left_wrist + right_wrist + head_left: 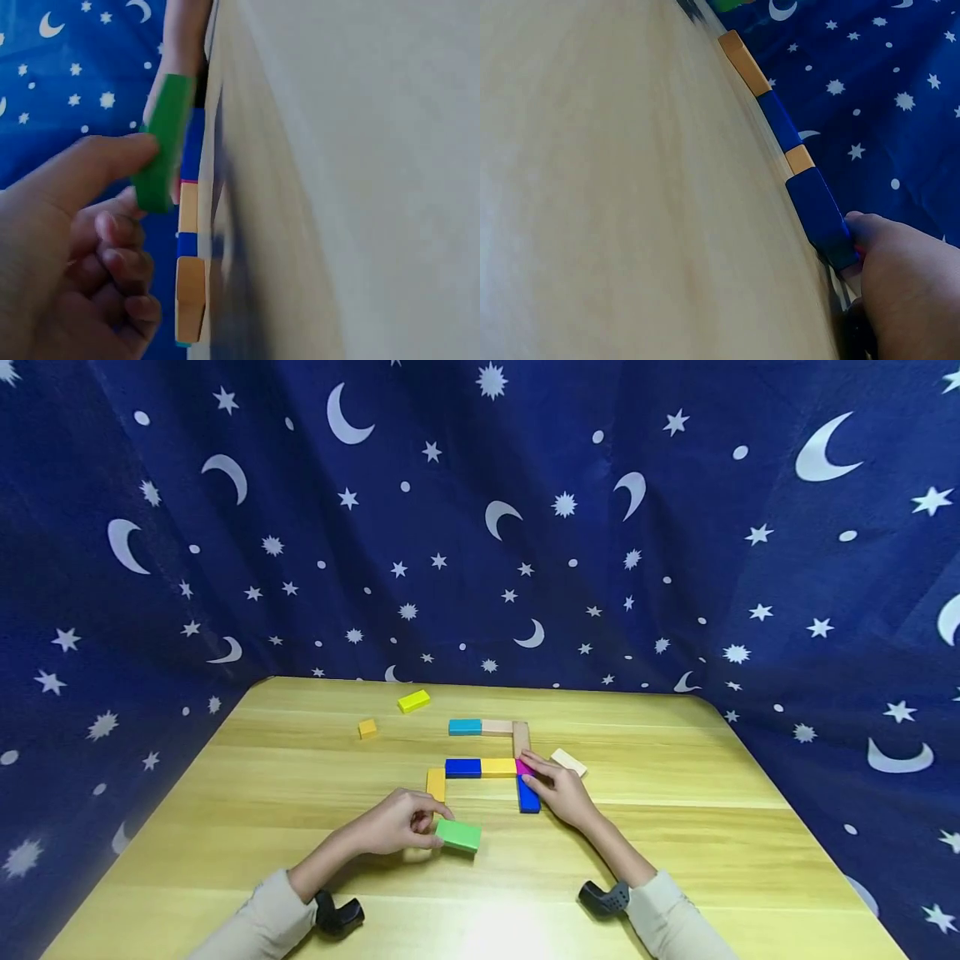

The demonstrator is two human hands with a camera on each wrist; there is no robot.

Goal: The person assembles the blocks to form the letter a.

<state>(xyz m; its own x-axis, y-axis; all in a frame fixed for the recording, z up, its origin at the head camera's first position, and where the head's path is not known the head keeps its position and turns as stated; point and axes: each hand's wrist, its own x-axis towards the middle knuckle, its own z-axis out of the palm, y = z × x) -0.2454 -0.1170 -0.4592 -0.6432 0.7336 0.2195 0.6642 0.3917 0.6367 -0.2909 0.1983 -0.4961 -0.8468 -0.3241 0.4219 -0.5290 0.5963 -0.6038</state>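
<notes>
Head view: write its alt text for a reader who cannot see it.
A person's left hand pinches a green rectangular block while the right hand touches a magenta block in an angular line of coloured rectangular blocks on a pale wood-grain table. Behind hangs a dark-blue cloth patterned with pale moons and stars.

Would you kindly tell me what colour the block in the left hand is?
The block in the left hand is green, seen best in the head view.

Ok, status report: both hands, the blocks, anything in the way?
Left hand pinching green block, clear of table. Right hand holding magenta block. Loose cream block beside right hand; no obstruction evident.
</notes>
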